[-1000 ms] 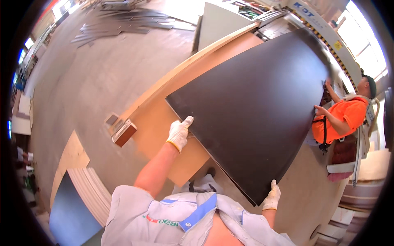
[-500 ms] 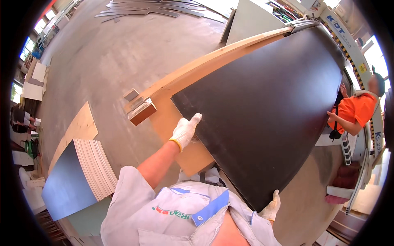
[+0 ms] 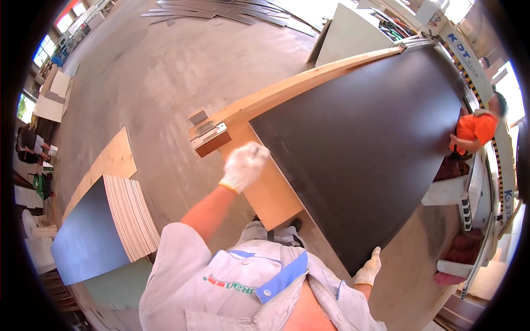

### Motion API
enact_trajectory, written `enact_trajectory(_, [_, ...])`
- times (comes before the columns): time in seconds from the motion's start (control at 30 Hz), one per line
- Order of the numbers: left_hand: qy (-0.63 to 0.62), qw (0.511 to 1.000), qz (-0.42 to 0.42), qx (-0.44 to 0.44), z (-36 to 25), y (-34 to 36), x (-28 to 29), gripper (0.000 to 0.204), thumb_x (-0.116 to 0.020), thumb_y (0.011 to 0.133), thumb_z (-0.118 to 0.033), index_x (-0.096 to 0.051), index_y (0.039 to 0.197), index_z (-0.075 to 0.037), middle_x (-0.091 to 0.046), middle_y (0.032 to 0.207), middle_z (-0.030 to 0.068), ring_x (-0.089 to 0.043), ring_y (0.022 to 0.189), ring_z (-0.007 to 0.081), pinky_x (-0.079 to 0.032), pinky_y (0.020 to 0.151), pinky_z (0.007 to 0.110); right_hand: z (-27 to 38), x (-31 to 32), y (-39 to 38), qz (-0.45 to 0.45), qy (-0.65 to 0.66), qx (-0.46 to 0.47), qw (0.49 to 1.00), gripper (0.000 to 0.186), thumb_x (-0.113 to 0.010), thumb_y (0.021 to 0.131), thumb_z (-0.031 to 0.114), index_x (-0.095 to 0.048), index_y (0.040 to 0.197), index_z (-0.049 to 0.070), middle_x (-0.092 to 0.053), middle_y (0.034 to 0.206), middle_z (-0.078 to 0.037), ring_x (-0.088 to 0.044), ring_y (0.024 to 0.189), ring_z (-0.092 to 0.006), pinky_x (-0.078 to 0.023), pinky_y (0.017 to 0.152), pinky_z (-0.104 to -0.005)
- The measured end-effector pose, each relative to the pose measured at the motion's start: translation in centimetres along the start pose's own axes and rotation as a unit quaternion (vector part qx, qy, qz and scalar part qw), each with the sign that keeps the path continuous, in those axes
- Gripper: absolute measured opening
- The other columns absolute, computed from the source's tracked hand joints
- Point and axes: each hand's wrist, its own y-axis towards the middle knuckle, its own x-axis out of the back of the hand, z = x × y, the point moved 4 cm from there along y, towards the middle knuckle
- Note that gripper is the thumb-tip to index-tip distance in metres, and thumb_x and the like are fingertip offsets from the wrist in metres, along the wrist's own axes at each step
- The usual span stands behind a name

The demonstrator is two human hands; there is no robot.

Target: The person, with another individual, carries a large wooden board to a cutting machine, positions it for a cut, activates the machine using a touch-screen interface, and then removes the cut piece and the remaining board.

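A large black panel (image 3: 364,149) lies across a light wooden table frame (image 3: 259,185), one corner pointing toward my body. My right hand (image 3: 369,269), in a white knit glove, grips the panel's right edge near that near corner, with part of the hand hidden by the panel. My left hand (image 3: 245,165), gloved the same way, hovers over the wood by the panel's left edge. Its fingers look curled but are blurred, and any contact with the panel is unclear.
A person in orange (image 3: 477,129) stands at the panel's far right edge, by a large machine (image 3: 469,66). A metal-fitted wooden block (image 3: 211,139) sits at the frame's left end. Stacked blue-topped boards (image 3: 91,234) stand on the left; grey strips (image 3: 221,11) lie on the far floor.
My left hand has come off its hold on the panel's left edge and shifted left. My right hand stays at the near corner. The person in orange has drawn back slightly from the panel.
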Motion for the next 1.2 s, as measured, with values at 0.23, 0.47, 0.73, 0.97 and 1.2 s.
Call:
enact_trajectory(0.23, [0.379,0.883,-0.268,-0.068,5.8,0.0,9.8,0.024,-0.08,0.103,-0.026,-0.076,0.123,-0.014,-0.079,0.116,0.014,-0.077,0.111,0.0373,-0.062,0.095,0.054,-0.1,-0.1,-1.5,-0.007,-0.004,0.036,0.999,0.059,-0.073,0.118,0.042,-0.074,0.142,-0.011,-0.078,0.138,-0.017,-0.076,0.119,-0.0284,-0.063,0.11,-0.042])
enact_trajectory(0.47, [0.335,0.912,-0.224,-0.068,6.9,1.8,7.6,0.021,-0.076,0.106,-0.024,-0.075,0.122,-0.011,-0.079,0.12,0.0126,-0.077,0.112,0.0367,-0.062,0.095,0.054,-1.9,1.7,-1.9,-0.038,-0.008,0.03,0.999,0.055,-0.074,0.118,0.04,-0.076,0.137,-0.01,-0.079,0.132,-0.015,-0.076,0.114,-0.027,-0.064,0.104,-0.0418])
enact_trajectory(0.73, [0.282,0.955,0.078,-0.038,-2.1,10.9,6.9,0.059,-0.071,0.106,-0.024,-0.066,0.162,-0.009,-0.071,0.159,0.0215,-0.067,0.147,0.0405,-0.055,0.122,0.05,-3.9,2.2,-3.2,-0.055,0.008,0.035,0.998,0.05,-0.076,0.117,0.038,-0.077,0.134,-0.009,-0.08,0.129,-0.014,-0.076,0.113,-0.0256,-0.064,0.103,-0.0414])
enact_trajectory(0.97, [0.33,0.938,0.094,-0.044,-1.6,13.9,6.5,0.05,-0.076,0.099,-0.022,-0.078,0.147,-0.006,-0.08,0.146,0.0189,-0.074,0.137,0.0378,-0.058,0.118,0.046,-5.7,3.2,-4.5,-0.055,-0.006,0.052,0.997,0.042,-0.078,0.115,0.037,-0.081,0.122,-0.004,-0.078,0.117,-0.009,-0.073,0.105,-0.0211,-0.062,0.096,-0.0393])
enact_trajectory(1.2, [0.323,0.942,0.075,-0.049,-0.3,13.5,6.8,0.044,-0.077,0.096,-0.024,-0.084,0.137,-0.008,-0.082,0.139,0.0194,-0.076,0.133,0.0388,-0.06,0.114,0.047,-6.0,2.9,-5.9,-0.063,0.006,0.08,0.995,0.044,-0.08,0.114,0.038,-0.08,0.123,-0.005,-0.078,0.115,-0.009,-0.071,0.103,-0.0193,-0.06,0.096,-0.0376])
